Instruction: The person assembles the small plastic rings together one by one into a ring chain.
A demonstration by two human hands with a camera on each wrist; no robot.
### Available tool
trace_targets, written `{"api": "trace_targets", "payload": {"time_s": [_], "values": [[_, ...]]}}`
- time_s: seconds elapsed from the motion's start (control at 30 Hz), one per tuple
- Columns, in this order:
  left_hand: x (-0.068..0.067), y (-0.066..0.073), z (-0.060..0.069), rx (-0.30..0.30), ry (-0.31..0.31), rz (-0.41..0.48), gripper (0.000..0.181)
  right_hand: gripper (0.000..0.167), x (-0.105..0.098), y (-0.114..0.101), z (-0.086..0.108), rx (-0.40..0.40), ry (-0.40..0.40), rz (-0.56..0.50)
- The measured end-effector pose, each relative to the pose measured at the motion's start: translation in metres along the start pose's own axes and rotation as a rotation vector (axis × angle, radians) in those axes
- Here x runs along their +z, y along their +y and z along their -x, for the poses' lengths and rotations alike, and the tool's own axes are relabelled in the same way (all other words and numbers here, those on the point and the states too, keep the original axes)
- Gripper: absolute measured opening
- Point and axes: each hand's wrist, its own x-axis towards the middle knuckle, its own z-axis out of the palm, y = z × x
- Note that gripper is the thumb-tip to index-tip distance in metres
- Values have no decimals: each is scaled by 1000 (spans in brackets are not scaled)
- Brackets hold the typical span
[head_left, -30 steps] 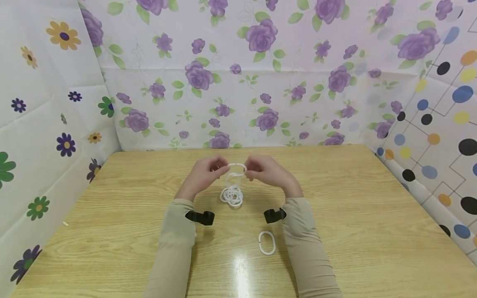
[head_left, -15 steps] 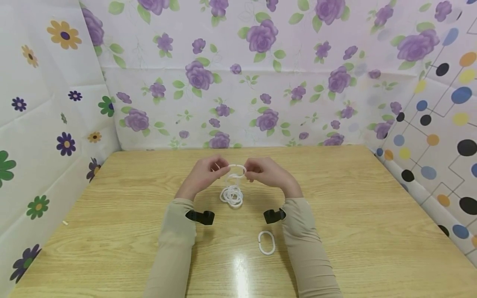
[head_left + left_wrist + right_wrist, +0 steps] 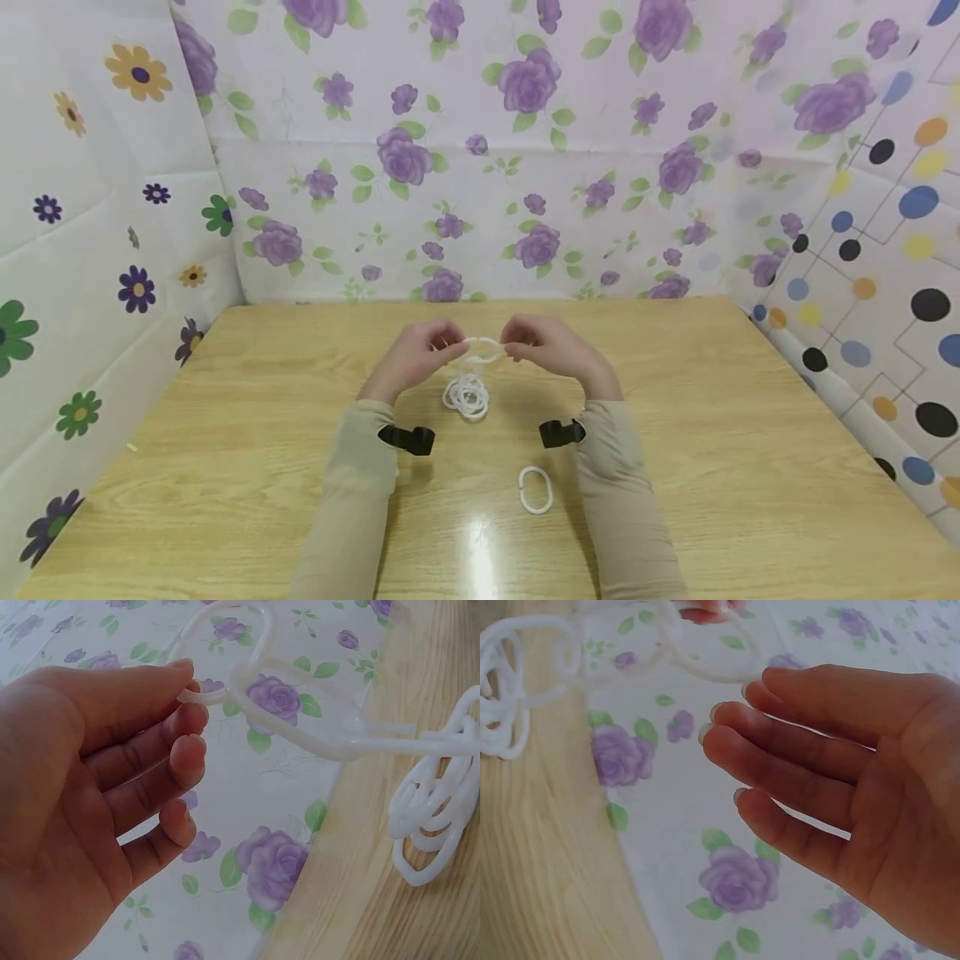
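Observation:
My left hand (image 3: 414,354) pinches a white plastic chain link (image 3: 268,630) between thumb and index finger, with the other fingers loosely bent. A second link (image 3: 300,739) hangs through it and leads down to a heap of joined white links (image 3: 467,398) on the table. The right hand (image 3: 840,765) is beside the far end of the held link, fingers relaxed and thumb tip very close to its curve. Whether they touch is hard to tell. Between the forearms lies a single loose oval link (image 3: 536,511), with a small gap in its left side.
The wooden table (image 3: 712,433) reaches back to a flowered cloth wall (image 3: 480,192), with patterned sheets at either side. A small white scrap (image 3: 132,447) lies near the left edge. Black wrist cameras (image 3: 408,439) sit on both sleeves.
The right hand has shifted slightly right, its fingertips now at the link's outer edge rather than overlapping it. The left hand and held link have moved a little right. The view has tilted slightly.

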Motion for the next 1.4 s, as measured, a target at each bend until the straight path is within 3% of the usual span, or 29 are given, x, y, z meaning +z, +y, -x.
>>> {"api": "trace_targets", "payload": {"time_s": [0.13, 0.27, 0.37, 0.5, 0.57, 0.8, 1.0, 1.13, 1.4], "values": [[8, -6, 4, -2, -14, 4, 16, 14, -7, 6, 11, 9, 7, 41], [11, -10, 6, -7, -26, 9, 17, 15, -16, 14, 23, -31, -61, 194], [10, -11, 7, -4, -16, 2, 17, 22, -20, 19, 35, -8, -192, 315], [6, -10, 8, -5, -12, 0, 17, 41, -17, 23, 50, 135, -436, 336], [6, -10, 7, -8, -21, 1, 18, 44, -14, 26, 56, 194, -495, 332], [6, -5, 2, 7, -45, -5, 21, 40, -6, 39, 67, 248, -452, 471], [5, 1, -2, 8, -63, -13, 20, 50, -6, 45, 73, 301, -438, 446], [4, 3, -3, 24, -64, -12, 19, 53, -8, 47, 74, 286, -442, 444], [4, 4, -3, 35, -63, -13, 17, 26, -11, 50, 72, 220, -426, 476]]}}
